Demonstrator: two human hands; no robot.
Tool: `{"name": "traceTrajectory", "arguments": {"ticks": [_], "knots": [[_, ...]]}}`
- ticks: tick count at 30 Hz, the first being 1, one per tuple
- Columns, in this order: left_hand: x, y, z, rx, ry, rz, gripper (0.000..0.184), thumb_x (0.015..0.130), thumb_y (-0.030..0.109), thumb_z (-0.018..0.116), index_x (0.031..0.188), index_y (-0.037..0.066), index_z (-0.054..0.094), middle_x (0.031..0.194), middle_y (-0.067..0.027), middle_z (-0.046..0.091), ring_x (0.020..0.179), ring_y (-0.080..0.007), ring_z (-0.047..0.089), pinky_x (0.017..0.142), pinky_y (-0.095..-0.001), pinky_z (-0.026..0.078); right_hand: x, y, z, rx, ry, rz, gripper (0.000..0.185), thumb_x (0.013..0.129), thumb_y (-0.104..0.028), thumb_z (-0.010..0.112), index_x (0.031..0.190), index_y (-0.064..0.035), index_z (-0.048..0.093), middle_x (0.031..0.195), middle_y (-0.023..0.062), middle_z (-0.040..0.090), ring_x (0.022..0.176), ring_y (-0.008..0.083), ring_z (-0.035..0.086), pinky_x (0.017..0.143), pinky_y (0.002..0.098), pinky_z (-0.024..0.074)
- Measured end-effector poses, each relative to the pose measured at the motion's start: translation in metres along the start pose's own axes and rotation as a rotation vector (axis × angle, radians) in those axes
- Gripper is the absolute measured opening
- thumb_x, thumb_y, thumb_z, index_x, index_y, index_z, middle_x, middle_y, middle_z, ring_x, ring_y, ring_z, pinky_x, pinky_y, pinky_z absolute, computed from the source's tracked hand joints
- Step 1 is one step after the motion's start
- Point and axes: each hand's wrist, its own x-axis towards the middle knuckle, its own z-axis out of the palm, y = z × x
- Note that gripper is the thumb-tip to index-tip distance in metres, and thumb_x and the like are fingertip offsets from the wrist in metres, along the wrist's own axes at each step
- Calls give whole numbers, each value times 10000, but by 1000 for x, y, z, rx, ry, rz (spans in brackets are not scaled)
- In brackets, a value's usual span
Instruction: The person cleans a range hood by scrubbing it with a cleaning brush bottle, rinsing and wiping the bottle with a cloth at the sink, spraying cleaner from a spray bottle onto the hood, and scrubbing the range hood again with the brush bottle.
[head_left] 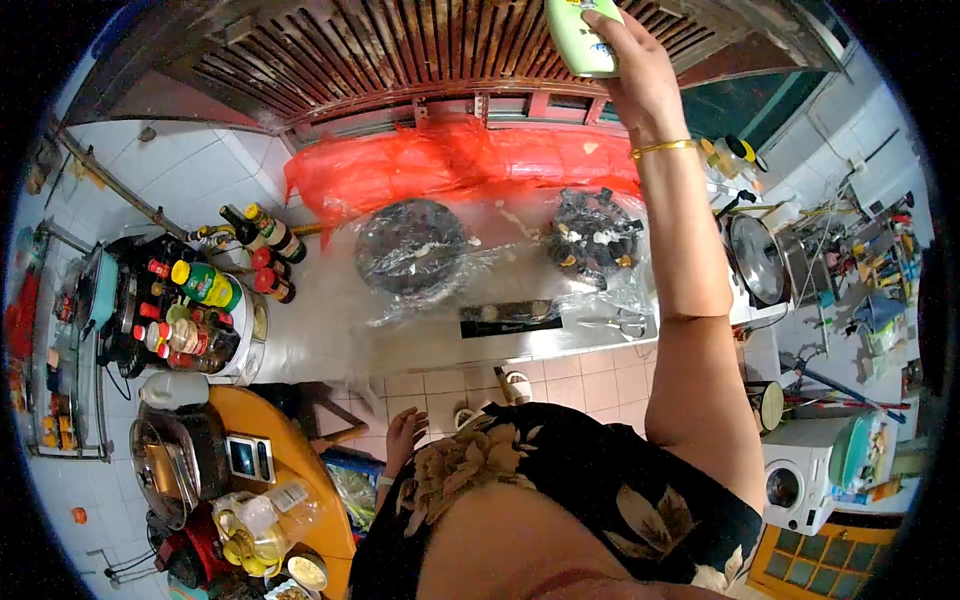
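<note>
My right hand is raised high and closed around a light green plastic bottle, its upper end cut off by the frame's edge. Right behind the bottle is the greasy slatted underside of a range hood. My left hand hangs low beside my body, fingers loosely apart, with nothing in it. Below the hood, clear plastic film covers a gas cooktop with a left burner and a right burner. Red plastic sheeting hangs along the wall behind the burners.
Sauce bottles crowd the counter's left end. A wooden table at lower left bears an oil jug and dishes. Scissors lie at the counter's front right. A pan lid and a washing machine are on the right.
</note>
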Motion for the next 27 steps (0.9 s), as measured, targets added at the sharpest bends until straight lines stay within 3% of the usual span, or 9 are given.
{"name": "traceTrajectory", "arguments": {"ticks": [4, 7, 10, 12, 14, 17, 22, 24, 27], "knots": [[11, -20, -28, -174, -164, -44, 393, 990, 295, 553, 1286, 38, 524, 1165, -107, 641, 1002, -181, 643, 833, -326, 532, -3, 51, 17, 33, 168, -28, 398, 826, -106, 715, 1184, 9, 586, 1002, 100, 686, 856, 175, 674, 693, 315, 553], [-7, -8, -32, -105, -32, -114, 420, 983, 301, 562, 1297, 29, 500, 1170, -120, 637, 1017, -193, 640, 822, -319, 532, -3, 128, 1, 5, 243, 63, 396, 843, -62, 689, 1208, 29, 565, 1029, 100, 678, 908, 162, 655, 783, 292, 545], [-20, -10, -26, 47, 153, -51, 408, 987, 276, 552, 1293, 13, 490, 1176, -133, 634, 1016, -196, 641, 818, -315, 531, -6, 200, -15, 41, 222, 169, 340, 875, -83, 668, 1192, 1, 575, 1029, 89, 674, 833, 162, 674, 654, 322, 592], [-19, -20, -43, 32, 182, -115, 396, 991, 257, 536, 1294, 7, 482, 1178, -139, 635, 1012, -210, 645, 825, -327, 533, -4, 250, -27, 72, 232, 215, 329, 861, -80, 678, 1165, 16, 592, 1023, 94, 678, 829, 165, 672, 662, 320, 579], [-10, -50, -71, -259, 54, -170, 400, 991, 262, 538, 1293, 6, 480, 1185, -137, 634, 1016, -223, 646, 835, -344, 534, 2, 303, -41, 97, 246, 257, 319, 847, -77, 688, 1138, 30, 608, 1016, 100, 682, 825, 168, 671, 670, 317, 566], [-15, -42, -51, -120, 102, -136, 426, 989, 293, 547, 1305, 16, 473, 1200, -133, 627, 1039, -220, 638, 845, -357, 532, 3, 349, -52, 49, 325, 331, 300, 840, -107, 699, 1090, 44, 632, 920, 100, 697, 754, 166, 672, 655, 312, 556], [-13, -13, -27, 3, 64, -6, 431, 993, 308, 540, 1315, 30, 468, 1195, -125, 629, 1037, -209, 639, 833, -345, 532, 12, 261, -40, 56, 242, 338, 298, 841, -113, 692, 1076, 60, 632, 896, 105, 698, 694, 169, 680, 540, 290, 553], [10, -33, -52, -249, -4, -179, 422, 988, 306, 551, 1307, 37, 484, 1187, -117, 635, 1032, -204, 640, 830, -334, 531, 13, 203, -36, 53, 212, 402, 314, 844, -119, 692, 1100, 51, 627, 893, 107, 699, 700, 170, 683, 543, 285, 553], [-2, 0, -16, -91, 68, -43, 405, 980, 303, 566, 1286, 44, 507, 1174, -107, 642, 1023, -201, 644, 831, -330, 531, 3, 119, -29, 48, 133, 200, 318, 898, -136, 645, 1148, 55, 596, 940, 127, 692, 722, 173, 683, 582, 282, 567]]}}
